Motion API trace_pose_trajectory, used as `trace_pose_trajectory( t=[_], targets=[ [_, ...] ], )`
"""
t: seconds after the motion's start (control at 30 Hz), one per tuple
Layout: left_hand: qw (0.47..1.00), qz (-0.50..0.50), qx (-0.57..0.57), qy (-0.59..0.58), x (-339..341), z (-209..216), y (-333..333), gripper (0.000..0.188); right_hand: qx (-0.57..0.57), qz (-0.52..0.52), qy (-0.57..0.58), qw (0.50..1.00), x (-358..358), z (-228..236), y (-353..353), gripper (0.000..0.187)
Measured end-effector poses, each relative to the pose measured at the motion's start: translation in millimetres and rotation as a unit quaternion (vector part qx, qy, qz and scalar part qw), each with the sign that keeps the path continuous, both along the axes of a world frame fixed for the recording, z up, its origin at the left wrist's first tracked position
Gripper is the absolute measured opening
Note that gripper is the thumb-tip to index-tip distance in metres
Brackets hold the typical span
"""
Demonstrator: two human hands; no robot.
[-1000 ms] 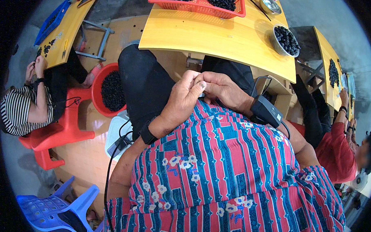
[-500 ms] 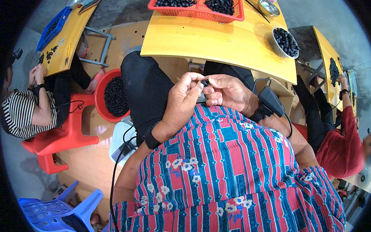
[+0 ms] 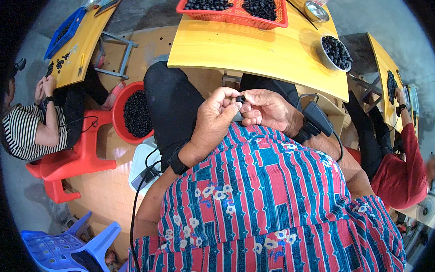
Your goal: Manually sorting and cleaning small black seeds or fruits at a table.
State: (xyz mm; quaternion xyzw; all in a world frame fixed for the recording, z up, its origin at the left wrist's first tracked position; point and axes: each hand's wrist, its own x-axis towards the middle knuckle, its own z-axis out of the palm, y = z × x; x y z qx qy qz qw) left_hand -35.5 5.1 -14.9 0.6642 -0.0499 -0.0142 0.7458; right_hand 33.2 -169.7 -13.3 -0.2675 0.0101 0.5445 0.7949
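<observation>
My left hand (image 3: 216, 114) and my right hand (image 3: 270, 108) meet in front of my torso, just below the near edge of the yellow table (image 3: 253, 53). Between their fingertips is a small black ring-like piece (image 3: 240, 99). The left thumb and forefinger pinch it from one side, and the right thumb and forefinger close on it from the other. Fingers cover much of the piece, so its full shape cannot be made out. Both wrists wear dark bands.
On the table stand a red two-part basket (image 3: 286, 23) and a white bowl (image 3: 323, 59), both holding black pieces, plus a metal bowl (image 3: 316, 11) and a dark stick (image 3: 301, 12). Left of my knee sits a red tub (image 3: 117, 118) of black pieces. Co-workers sit on both sides.
The black piece shows a little more between my fingertips, and the fingers have shifted slightly around it. Both hands stay in nearly the same place.
</observation>
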Motion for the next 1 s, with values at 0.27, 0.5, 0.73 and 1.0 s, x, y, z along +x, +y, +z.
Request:
trace_pose_trajectory(
  t=[0.27, 0.5, 0.73, 1.0],
  targets=[
    [1.000, 0.021, 0.017, -0.013, 2, 6, 2, 0.012, -0.098, -0.002, -0.126, 0.987, -2, 13, 3, 0.025],
    [0.998, 0.048, 0.011, 0.040, -2, 11, 0, 0.011, -0.140, -0.055, -0.154, 0.976, -6, 25, 8, 0.019],
    [0.994, 0.019, -0.067, 0.088, 1, 6, 1, 0.015, -0.202, -0.107, -0.247, 0.942, -7, 20, 8, 0.016],
    [0.979, 0.002, -0.134, 0.153, 1, 10, 2, 0.015, -0.165, -0.104, -0.362, 0.912, -4, 17, 9, 0.014]
  ],
)
